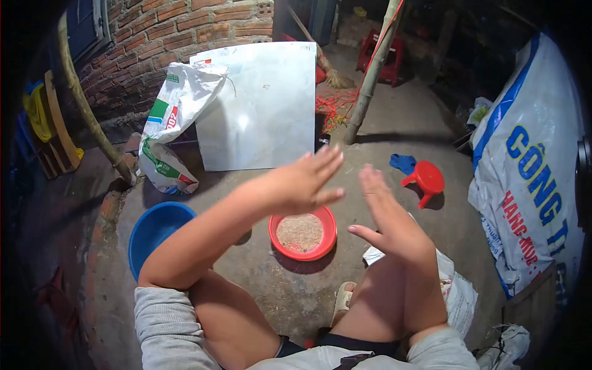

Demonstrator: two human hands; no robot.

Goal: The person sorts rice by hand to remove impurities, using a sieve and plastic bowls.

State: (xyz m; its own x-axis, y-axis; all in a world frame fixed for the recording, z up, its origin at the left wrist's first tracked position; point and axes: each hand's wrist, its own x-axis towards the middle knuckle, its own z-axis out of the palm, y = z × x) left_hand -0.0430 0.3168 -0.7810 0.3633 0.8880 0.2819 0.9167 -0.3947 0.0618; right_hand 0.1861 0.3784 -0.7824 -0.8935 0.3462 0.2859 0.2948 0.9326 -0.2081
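Note:
Both of my hands are raised in front of me, apart from each other and holding nothing. My left hand (303, 180) has its fingers stretched out and its thumb apart, above the far rim of a red basin (333, 229). In that basin lies a pale, grain-like heap (300, 232). My right hand (390, 217) is held up to the right of the basin, fingers straight and thumb spread toward the left. Under my left forearm stands a blue basin (143, 237), partly hidden by the arm.
A white and green sack (179, 117) leans by a large pale board (259, 111) near the brick wall (185, 24). A small red stool (428, 177) stands right, beside a blue item (402, 163). Bamboo poles (374, 71) rise on both sides; a printed tarp (524, 160) hangs right.

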